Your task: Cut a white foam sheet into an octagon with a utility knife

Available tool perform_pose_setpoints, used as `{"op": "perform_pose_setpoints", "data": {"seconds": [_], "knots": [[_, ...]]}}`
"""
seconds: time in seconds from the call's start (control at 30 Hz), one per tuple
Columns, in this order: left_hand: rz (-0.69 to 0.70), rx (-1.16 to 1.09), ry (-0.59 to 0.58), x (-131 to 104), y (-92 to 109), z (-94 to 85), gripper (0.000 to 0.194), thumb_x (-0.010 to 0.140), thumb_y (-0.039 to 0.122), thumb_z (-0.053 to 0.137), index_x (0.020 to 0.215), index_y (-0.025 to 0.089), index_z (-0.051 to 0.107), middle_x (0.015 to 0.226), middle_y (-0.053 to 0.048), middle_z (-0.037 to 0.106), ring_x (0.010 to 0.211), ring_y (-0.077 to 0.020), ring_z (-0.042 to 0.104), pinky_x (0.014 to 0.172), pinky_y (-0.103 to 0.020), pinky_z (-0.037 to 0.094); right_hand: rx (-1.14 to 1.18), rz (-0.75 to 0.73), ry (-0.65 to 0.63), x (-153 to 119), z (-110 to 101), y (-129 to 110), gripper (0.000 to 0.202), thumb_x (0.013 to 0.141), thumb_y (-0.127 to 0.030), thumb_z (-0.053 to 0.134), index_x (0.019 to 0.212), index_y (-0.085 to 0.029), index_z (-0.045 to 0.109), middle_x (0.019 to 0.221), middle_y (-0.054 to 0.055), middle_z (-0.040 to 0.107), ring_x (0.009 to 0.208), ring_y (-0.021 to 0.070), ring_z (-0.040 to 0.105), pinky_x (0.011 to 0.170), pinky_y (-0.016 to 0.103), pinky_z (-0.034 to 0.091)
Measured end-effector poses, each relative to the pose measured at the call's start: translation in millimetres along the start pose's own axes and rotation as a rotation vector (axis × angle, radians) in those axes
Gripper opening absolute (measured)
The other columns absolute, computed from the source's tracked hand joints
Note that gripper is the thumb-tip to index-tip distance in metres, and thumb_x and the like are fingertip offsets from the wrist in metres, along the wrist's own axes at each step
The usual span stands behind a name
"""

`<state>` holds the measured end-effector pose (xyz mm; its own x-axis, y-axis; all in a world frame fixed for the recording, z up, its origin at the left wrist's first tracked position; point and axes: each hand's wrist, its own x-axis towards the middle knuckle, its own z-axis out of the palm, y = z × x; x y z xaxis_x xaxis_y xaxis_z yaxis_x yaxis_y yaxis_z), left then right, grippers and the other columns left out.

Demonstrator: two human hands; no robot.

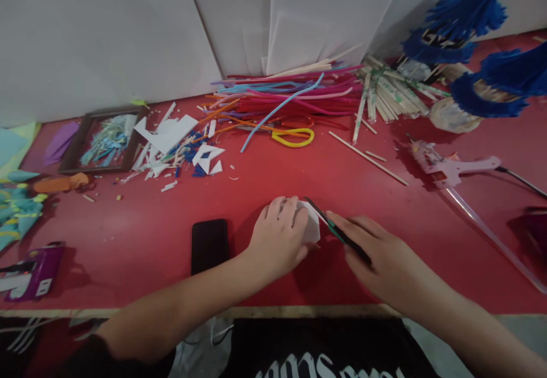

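Note:
A small white piece of paper or card lies under my left hand, whose curled fingers press on it near the middle front of the red table. In my right hand is a dark cutting tool with a green part, its fingers wrapped round the handle. The tool's thin blade points up and left and lies along the right edge of the white piece. Whether it is a knife or closed scissors, I cannot tell. My left palm hides part of the piece.
A black phone lies left of my left forearm. Yellow-handled scissors, pipe cleaners and white scraps are behind. At the right rests a pink glue gun; blue crafts stand behind it on the red table.

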<state>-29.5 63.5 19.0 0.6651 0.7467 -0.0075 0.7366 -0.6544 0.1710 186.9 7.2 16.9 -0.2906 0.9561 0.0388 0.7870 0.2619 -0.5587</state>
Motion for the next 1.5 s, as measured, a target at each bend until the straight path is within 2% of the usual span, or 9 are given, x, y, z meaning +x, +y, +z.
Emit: {"op": "perform_pose_setpoints", "data": {"seconds": [0.2, 0.47, 0.73, 0.97, 1.07, 1.2, 1.27, 1.33, 1.5], "knots": [[-0.004, 0.0, -0.002, 0, 0, -0.5, 0.059, 0.081, 0.038, 0.084, 0.128, 0.013, 0.06, 0.142, -0.02, 0.061, 0.125, -0.036, 0.059, 0.099, -0.05, 0.057, -0.024, 0.005, -0.057, 6, 1, 2, 0.053, 0.092, -0.014, 0.043, 0.142, -0.015, 0.061, 0.113, 0.015, 0.073, 0.087, 0.0232, 0.076, 0.068, 0.035, 0.063], [-0.001, 0.003, 0.026, -1, -1, 3.3, 0.061, 0.079, 0.038, 0.087, 0.127, 0.012, 0.061, 0.141, -0.02, 0.062, 0.125, -0.0355, 0.06, 0.101, -0.049, 0.056, -0.074, 0.041, -0.086, 3, 2, 4, 0.058, 0.091, -0.014, 0.045, 0.146, -0.025, 0.06, 0.117, 0.013, 0.072, 0.089, 0.0238, 0.075, 0.073, 0.039, 0.064], [0.005, 0.031, 0.065, -2, -1, 8.7, 0.06, 0.08, 0.042, 0.086, 0.127, 0.013, 0.062, 0.139, -0.019, 0.063, 0.124, -0.0358, 0.061, 0.099, -0.049, 0.056, -0.079, 0.054, -0.107, 7, 5, 0, 0.057, 0.091, -0.014, 0.042, 0.144, -0.019, 0.062, 0.115, 0.015, 0.072, 0.079, 0.0219, 0.074, 0.065, 0.036, 0.063], [-0.004, 0.062, 0.095, -5, -5, 17.5, 0.064, 0.084, 0.055, 0.081, 0.127, 0.01, 0.063, 0.137, -0.02, 0.065, 0.125, -0.0362, 0.06, 0.099, -0.047, 0.056, -0.028, 0.086, -0.095, -27, -1, 2, 0.058, 0.092, -0.016, 0.043, 0.147, -0.024, 0.061, 0.115, 0.013, 0.073, 0.087, 0.0236, 0.077, 0.067, 0.035, 0.064], [-0.028, 0.062, 0.066, -6, -7, 11.6, 0.071, 0.086, 0.063, 0.075, 0.128, 0.009, 0.061, 0.138, -0.022, 0.063, 0.125, -0.0377, 0.059, 0.1, -0.05, 0.055, 0.009, 0.093, -0.07, -42, -5, 4, 0.056, 0.094, -0.015, 0.041, 0.145, -0.023, 0.061, 0.115, 0.014, 0.074, 0.091, 0.0231, 0.078, 0.07, 0.034, 0.065], [-0.077, 0.002, -0.043, 4, -6, -7.0, 0.072, 0.087, 0.064, 0.073, 0.13, 0.008, 0.058, 0.134, -0.022, 0.062, 0.126, -0.0391, 0.055, 0.104, -0.053, 0.051, 0.051, 0.037, 0.005, -45, -12, 5, 0.047, 0.097, -0.017, 0.043, 0.139, -0.023, 0.063, 0.112, 0.011, 0.077, 0.098, 0.0215, 0.078, 0.08, 0.032, 0.065], [-0.119, -0.036, -0.106, 15, -5, -15.0, 0.063, 0.094, 0.057, 0.068, 0.132, 0.008, 0.058, 0.134, -0.021, 0.061, 0.126, -0.038, 0.054, 0.104, -0.051, 0.049, 0.056, 0.018, 0.086, -41, -15, 5, 0.043, 0.099, -0.019, 0.046, 0.138, -0.024, 0.063, 0.112, 0.011, 0.077, 0.097, 0.0211, 0.078, 0.08, 0.031, 0.064], [-0.125, -0.056, -0.169, 31, -7, -19.4, 0.041, 0.1, 0.043, 0.063, 0.128, 0.012, 0.061, 0.133, -0.017, 0.062, 0.122, -0.0345, 0.057, 0.099, -0.046, 0.051, 0.059, 0.036, 0.162, -37, -17, 6, 0.042, 0.1, -0.021, 0.048, 0.14, -0.025, 0.062, 0.112, 0.011, 0.077, 0.092, 0.0205, 0.078, 0.075, 0.028, 0.064], [-0.058, -0.088, -0.25, 64, -16, -19.5, 0.011, 0.099, 0.023, 0.063, 0.106, 0.018, 0.069, 0.106, -0.008, 0.068, 0.099, -0.026, 0.064, 0.08, -0.035, 0.052, 0.076, 0.08, 0.225, -32, -19, 8, 0.044, 0.099, -0.024, 0.052, 0.143, -0.029, 0.06, 0.11, 0.009, 0.076, 0.09, 0.0208, 0.077, 0.069, 0.027, 0.062]]}}
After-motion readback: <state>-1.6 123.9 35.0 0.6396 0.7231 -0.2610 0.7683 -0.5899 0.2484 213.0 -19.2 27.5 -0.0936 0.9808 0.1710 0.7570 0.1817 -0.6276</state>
